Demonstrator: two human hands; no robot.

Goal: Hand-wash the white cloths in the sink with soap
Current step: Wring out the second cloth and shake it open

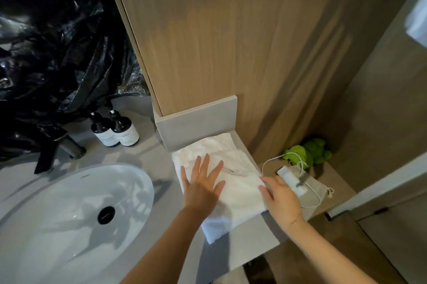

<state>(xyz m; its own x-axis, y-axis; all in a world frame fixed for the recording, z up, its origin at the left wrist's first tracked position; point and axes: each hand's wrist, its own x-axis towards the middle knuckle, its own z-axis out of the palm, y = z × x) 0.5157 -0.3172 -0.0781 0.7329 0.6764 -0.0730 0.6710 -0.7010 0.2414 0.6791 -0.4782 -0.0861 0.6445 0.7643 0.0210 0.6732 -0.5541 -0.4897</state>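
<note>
Left hand (pixel 203 185): mine, fingers spread flat, pressing on the white cloths (pixel 233 182)
Right hand (pixel 278 195): fingers loosely bent at the stack's right edge; I can't tell if it pinches anything
Cloths: folded, dry-looking, on the counter (pixel 147 168) right of the sink (pixel 57 214)
Soap: two dark pump bottles (pixel 114 130) behind the basin, untouched
Progress: I judge nothing washed yet; wetting, soaping, rinsing all remain

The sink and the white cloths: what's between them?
Only bare grey counter lies between the sink and the cloths, as the head view shows.
</note>
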